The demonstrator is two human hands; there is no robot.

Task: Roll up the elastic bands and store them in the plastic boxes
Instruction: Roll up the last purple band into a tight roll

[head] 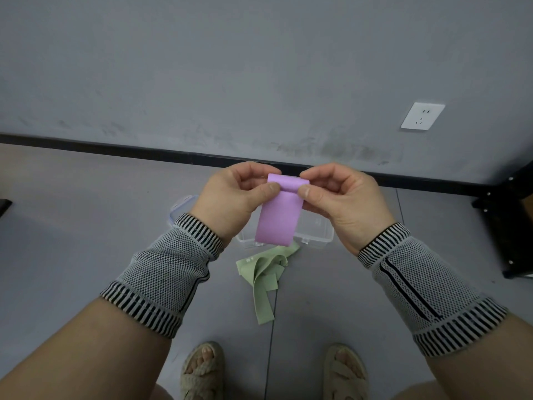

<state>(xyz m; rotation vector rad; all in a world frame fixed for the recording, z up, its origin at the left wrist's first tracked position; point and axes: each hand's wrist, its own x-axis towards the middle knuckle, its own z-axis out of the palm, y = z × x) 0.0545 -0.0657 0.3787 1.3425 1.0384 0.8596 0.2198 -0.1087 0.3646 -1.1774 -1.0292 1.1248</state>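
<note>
Head view, looking down: two feet in woven sandals stand on the grey floor at the bottom edge. Both forearms wear knitted wrist sleeves with striped cuffs. Just beyond the feet, a pale green elastic band lies loose and crumpled on the floor, one end trailing toward the person. Past it sits a clear plastic box, open, its lid showing behind the left wrist.

Held in the air above the box is the purple elastic band — flat, matte and smooth, hanging down as a short wide strip, its top edge curled over into the start of a roll. The left hand and right hand pinch that rolled top from either side, thumb and fingers closed on the band. Beyond, a black skirting runs along the grey wall, with a white socket at right.
</note>
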